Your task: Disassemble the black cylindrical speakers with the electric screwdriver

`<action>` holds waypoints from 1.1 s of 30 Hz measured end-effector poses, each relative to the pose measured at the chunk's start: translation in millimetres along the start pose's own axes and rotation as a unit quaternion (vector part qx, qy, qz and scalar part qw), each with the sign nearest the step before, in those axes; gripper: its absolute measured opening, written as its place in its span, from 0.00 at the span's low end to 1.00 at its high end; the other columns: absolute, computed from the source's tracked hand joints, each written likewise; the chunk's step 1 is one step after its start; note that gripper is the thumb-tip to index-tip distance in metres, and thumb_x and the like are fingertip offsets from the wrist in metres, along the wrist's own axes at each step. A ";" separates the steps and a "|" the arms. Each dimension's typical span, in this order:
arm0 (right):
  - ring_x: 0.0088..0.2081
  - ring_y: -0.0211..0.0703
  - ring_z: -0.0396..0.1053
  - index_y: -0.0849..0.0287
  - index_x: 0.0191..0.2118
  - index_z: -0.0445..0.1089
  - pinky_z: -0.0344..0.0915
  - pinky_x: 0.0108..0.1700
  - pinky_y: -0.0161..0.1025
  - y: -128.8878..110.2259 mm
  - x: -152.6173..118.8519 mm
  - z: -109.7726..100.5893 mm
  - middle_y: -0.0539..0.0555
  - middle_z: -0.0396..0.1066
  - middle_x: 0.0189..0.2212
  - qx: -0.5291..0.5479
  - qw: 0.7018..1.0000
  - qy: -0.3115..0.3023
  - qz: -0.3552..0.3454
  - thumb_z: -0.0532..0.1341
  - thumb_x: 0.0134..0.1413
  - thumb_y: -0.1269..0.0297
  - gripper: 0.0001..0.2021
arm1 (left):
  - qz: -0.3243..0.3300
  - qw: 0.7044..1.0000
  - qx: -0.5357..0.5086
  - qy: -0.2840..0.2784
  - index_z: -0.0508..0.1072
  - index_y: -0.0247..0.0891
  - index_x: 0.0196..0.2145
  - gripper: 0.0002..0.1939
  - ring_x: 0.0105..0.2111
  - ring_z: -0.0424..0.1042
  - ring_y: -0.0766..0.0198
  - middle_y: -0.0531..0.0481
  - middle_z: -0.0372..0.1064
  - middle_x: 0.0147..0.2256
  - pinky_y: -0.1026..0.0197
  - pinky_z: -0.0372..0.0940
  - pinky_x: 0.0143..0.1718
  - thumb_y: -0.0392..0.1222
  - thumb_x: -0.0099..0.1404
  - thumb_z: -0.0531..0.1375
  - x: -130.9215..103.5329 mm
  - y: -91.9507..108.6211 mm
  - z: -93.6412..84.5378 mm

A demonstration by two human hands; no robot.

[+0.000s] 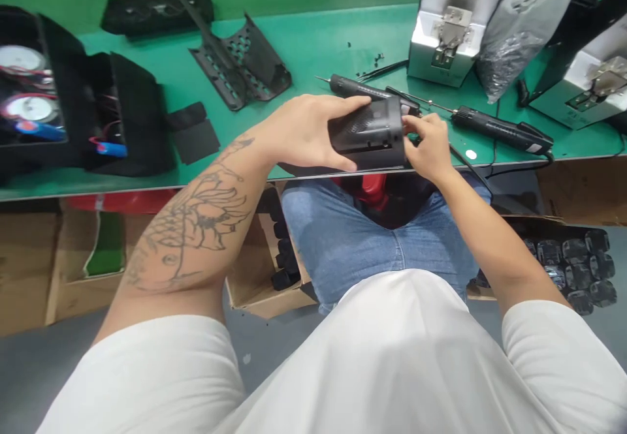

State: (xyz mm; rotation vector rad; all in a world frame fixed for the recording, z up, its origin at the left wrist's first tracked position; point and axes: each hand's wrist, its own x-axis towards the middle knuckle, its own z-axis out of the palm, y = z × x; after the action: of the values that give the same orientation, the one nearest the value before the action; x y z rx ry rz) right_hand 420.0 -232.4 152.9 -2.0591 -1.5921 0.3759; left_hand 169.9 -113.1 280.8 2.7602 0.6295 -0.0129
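Green bench [318, 49] runs the full width, its front edge just above the seated person's lap.

Far left on the bench: a large open black case [73, 111], lid thrown back. Inside, two round white-faced discs, red and black wiring, and blue cylinders; the rest of its contents sit in shadow and cannot be made out.

Under the bench: brown cartons. The middle carton [259, 277] holds a column of black cylindrical parts. The right carton [571, 261] holds rows of dark rounded parts, packed close. The left carton [73, 271] shows something green inside, not identifiable.

Right rear of the bench: two white boxes [453, 26], each with a metal latch, and a grey plastic bag [526, 19] leaning between them.

Centre rear: perforated black panels [240, 62] lying flat; a longer black part [157, 10] behind them against the wall.

Two electric screwdrivers [499, 130] lie just behind the hands, cables trailing right.

Black housing [369, 135] is held at the bench's front edge, centre, above the lap. Left hand [306, 134] wraps over it from the left, fingers on top, thumb beneath, a firm hold. Right hand [430, 147] pinches its right end, fingers closed narrow on the edge.

Something red shows in the lap below the housing.
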 end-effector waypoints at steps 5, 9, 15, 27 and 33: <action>0.76 0.54 0.54 0.64 0.87 0.38 0.57 0.83 0.57 12.1 -8.6 -19.8 0.67 0.45 0.77 -0.017 0.989 -0.036 -0.142 0.69 0.61 0.49 0.60 | -0.004 0.999 0.049 -0.022 0.55 0.47 0.82 0.61 0.68 0.73 0.40 0.42 0.70 0.72 0.46 0.67 0.70 0.63 0.60 0.73 9.5 -4.0 -1.3; 0.83 0.61 0.40 0.65 0.86 0.38 0.53 0.85 0.59 -6.7 -5.2 -35.3 0.66 0.32 0.80 -0.081 0.973 -0.003 -0.218 0.76 0.53 0.37 0.70 | 0.005 0.998 0.063 -0.009 0.54 0.47 0.82 0.59 0.68 0.72 0.38 0.38 0.69 0.72 0.41 0.64 0.73 0.57 0.61 0.74 12.5 -2.6 4.3; 0.74 0.62 0.58 0.62 0.80 0.56 0.64 0.76 0.59 -47.2 0.5 -56.7 0.65 0.54 0.73 -0.192 0.954 -0.012 -0.230 0.79 0.51 0.47 0.57 | 0.022 0.994 -0.033 0.107 0.50 0.46 0.83 0.70 0.83 0.43 0.25 0.31 0.44 0.83 0.23 0.38 0.82 0.66 0.55 0.80 -43.3 -53.6 24.5; 0.70 0.61 0.63 0.70 0.80 0.53 0.63 0.72 0.57 -156.6 35.8 -25.9 0.68 0.58 0.72 -0.318 0.844 -0.052 -0.429 0.78 0.52 0.36 0.63 | -0.018 0.922 -0.275 0.272 0.52 0.44 0.80 0.70 0.73 0.66 0.28 0.31 0.65 0.72 0.26 0.61 0.75 0.63 0.50 0.82 -58.8 -102.2 113.2; 0.61 0.54 0.71 0.72 0.79 0.55 0.74 0.60 0.47 -163.9 56.9 -30.0 0.67 0.65 0.65 -0.284 0.819 -0.057 -0.496 0.67 0.64 0.33 0.55 | 0.028 0.885 -0.332 0.327 0.53 0.42 0.78 0.62 0.74 0.66 0.35 0.34 0.62 0.73 0.34 0.65 0.77 0.58 0.56 0.79 -57.5 -88.7 113.3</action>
State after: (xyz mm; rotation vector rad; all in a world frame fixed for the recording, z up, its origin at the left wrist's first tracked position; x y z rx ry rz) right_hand 316.9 -154.1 272.3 -1.2162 -2.8062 -0.4195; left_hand 87.0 -95.4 151.1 2.0600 0.5578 0.9887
